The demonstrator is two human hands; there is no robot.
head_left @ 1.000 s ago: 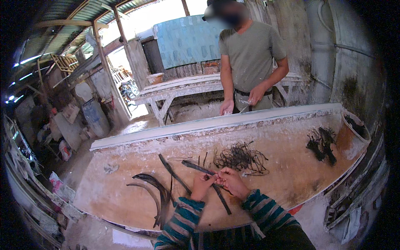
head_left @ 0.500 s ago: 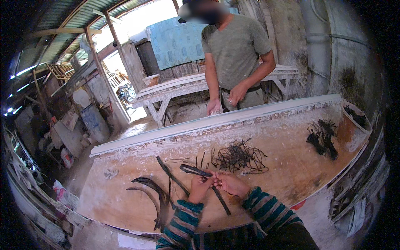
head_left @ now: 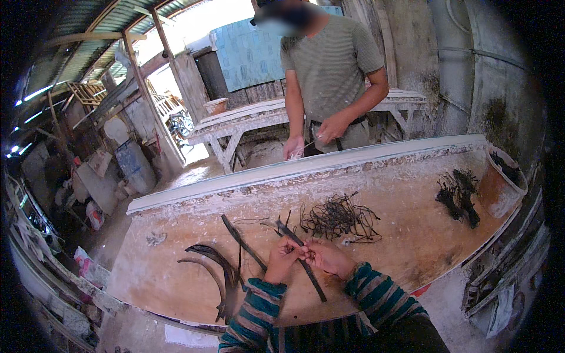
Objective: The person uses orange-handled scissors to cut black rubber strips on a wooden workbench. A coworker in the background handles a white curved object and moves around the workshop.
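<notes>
My left hand [head_left: 282,257] and my right hand [head_left: 328,257] meet over the wooden table, with fingertips pinched together. Between and beneath them runs a flat black strip [head_left: 314,282], slanting from above my left fingers down toward the table's near edge. The exact grip at the fingertips is small and partly hidden. Left of my left hand lie a long dark strip [head_left: 242,241] and several curved black strips [head_left: 222,266]. Beyond my right hand sits a loose tangle of thin black cords [head_left: 341,219].
Tied black bundles [head_left: 458,199] lie at the table's right, beside a worn bucket [head_left: 500,185] with dark material inside. A raised white-crusted board [head_left: 306,173] lines the table's far edge. Behind it stands a person [head_left: 332,76], hands at waist height, before a whitened bench [head_left: 247,126].
The doubled loop of black strip that stuck out left above my left hand has gone; a straighter piece now slants up there. Both hands stay nearly in place, fingertips together.
</notes>
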